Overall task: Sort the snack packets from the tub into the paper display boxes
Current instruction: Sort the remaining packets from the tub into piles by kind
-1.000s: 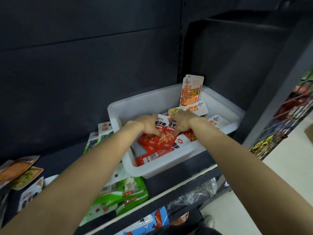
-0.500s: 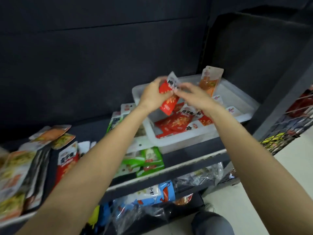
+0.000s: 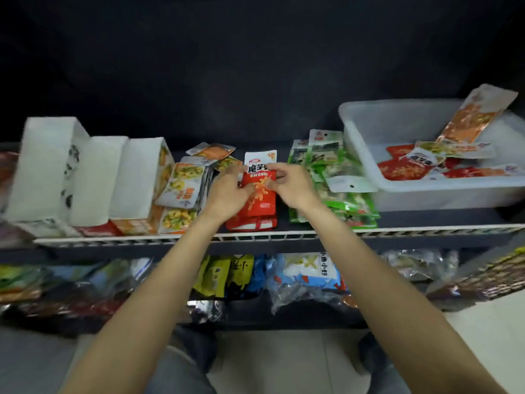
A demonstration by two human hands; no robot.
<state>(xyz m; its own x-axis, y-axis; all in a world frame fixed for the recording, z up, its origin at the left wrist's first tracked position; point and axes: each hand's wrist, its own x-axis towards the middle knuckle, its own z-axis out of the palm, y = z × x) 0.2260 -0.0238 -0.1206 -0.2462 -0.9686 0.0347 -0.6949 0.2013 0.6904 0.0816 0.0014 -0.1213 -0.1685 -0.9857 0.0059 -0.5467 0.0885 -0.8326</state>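
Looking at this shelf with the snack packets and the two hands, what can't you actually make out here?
- Head view: the red packet is partly covered by the left hand and right hand gripping it.
- The red stack below it: count hidden by that packet.
- White paper boxes: contents hidden by their walls; left end motion-blurred.
- White tub: cut off by the right edge.

Shelf layout | paper display boxes (image 3: pixel 93 172) stood left of the hands (image 3: pixel 230 191) | tub (image 3: pixel 426 191) set right | packet stack (image 3: pixel 255 214) laid beneath hands | packets (image 3: pixel 338 177) piled between hands and tub
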